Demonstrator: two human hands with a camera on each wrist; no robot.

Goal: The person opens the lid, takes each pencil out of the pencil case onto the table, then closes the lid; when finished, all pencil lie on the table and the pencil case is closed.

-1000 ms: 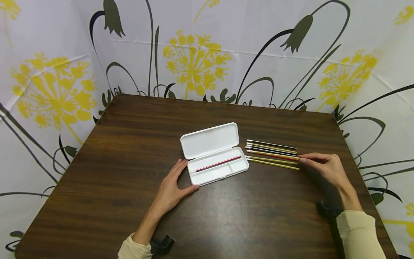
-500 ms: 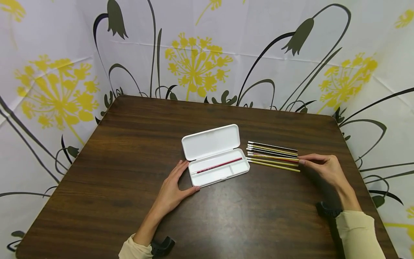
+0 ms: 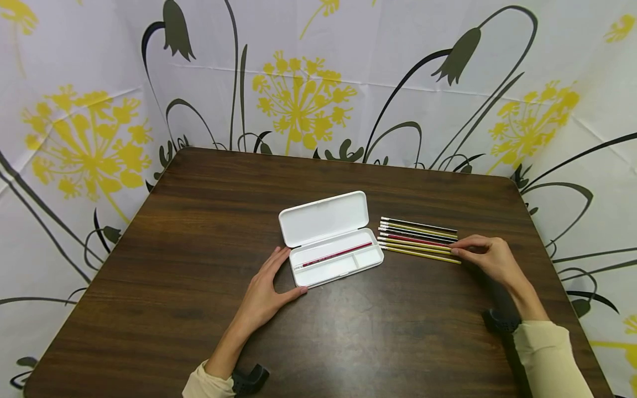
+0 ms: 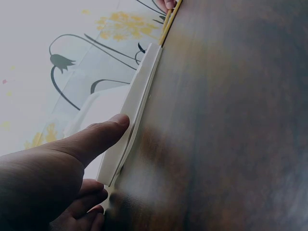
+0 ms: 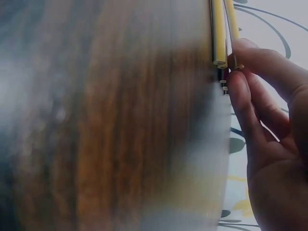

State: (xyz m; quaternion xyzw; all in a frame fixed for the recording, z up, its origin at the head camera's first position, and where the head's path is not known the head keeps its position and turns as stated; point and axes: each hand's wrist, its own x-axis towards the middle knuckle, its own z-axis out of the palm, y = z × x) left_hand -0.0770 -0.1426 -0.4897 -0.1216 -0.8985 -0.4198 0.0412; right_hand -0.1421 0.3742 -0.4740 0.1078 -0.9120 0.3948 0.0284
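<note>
A white pencil case lies with its lid folded back, a red pencil inside its lower half. My left hand touches the case's left end, thumb at the front edge and the other fingers, fairly straight, at the left side. Right of the case, several pencils in black, gold and red lie side by side, eraser ends towards it. My right hand pinches the end of a gold pencil between thumb and fingertip. In the right wrist view this pencil stands slightly apart from another gold pencil.
Everything rests on a dark wood-grain table. A white cloth with yellow and dark flowers hangs behind and at both sides. The case has a small compartment at its front right.
My right hand has shifted slightly left with the pinched gold pencil. That pencil has moved nearer the front, uncovering more of the red pencil in the row. My left hand stays put.
</note>
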